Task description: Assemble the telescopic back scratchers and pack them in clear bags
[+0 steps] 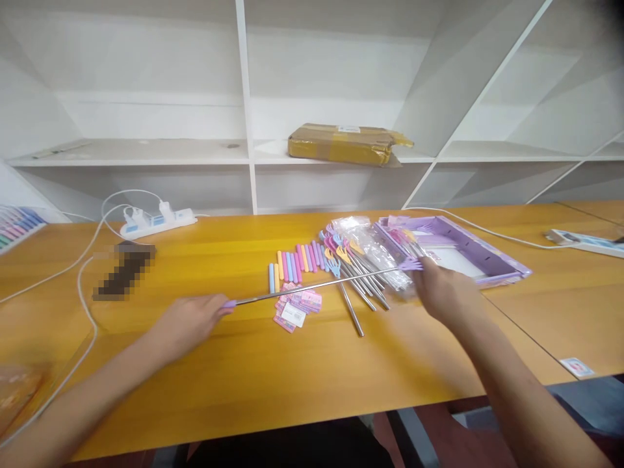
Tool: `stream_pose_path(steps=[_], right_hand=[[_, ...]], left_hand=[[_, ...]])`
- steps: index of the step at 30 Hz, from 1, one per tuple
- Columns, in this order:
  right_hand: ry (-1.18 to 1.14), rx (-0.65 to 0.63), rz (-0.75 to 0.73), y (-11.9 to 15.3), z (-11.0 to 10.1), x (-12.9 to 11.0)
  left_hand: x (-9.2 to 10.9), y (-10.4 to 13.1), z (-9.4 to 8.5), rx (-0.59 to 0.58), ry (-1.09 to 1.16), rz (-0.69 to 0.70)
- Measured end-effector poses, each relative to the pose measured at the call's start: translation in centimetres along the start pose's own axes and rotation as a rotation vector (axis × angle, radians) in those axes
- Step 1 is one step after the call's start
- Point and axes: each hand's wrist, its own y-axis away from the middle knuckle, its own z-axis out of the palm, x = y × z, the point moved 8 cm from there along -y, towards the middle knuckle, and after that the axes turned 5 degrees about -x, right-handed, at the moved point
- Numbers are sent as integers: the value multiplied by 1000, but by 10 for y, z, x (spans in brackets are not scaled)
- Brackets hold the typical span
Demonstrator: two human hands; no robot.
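Note:
A telescopic back scratcher is stretched out long between my hands, its thin metal rod crossing above the table. My left hand is closed round its purple handle end. At the other end, my right hand grips near the purple claw head; the fingers are partly blurred. Under and behind the rod lie several back scratchers with pink, blue and yellow claws and metal shafts. To their left is a row of coloured handle grips. Small pink printed cards are piled below the row.
Clear plastic bags lie beside a purple tray on the right. A power strip with white cables sits at the back left, near a pixelated dark object. A taped cardboard box rests on the shelf.

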Motion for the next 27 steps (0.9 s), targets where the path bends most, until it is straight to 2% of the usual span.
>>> stream_pose_path(steps=[4, 5, 7, 11, 15, 19, 27], right_hand=[[37, 64, -245, 30, -22, -111], [27, 95, -284, 38, -28, -129], [-6, 137, -347, 51, -35, -149], [-65, 228, -443, 60, -41, -149], [-91, 337, -630, 69, -42, -154], [-93, 387, -772, 73, -40, -164], [-120, 396, -827, 66, -24, -176]], left_hand=[[77, -43, -1, 9, 7, 103], [87, -51, -1, 7, -2, 106], [95, -59, -1, -12, -8, 108], [85, -58, 1, -143, 59, 56], [81, -45, 2, -296, 244, 27], [80, -34, -1, -333, 379, 48], [52, -44, 19, -300, 8, -12]])
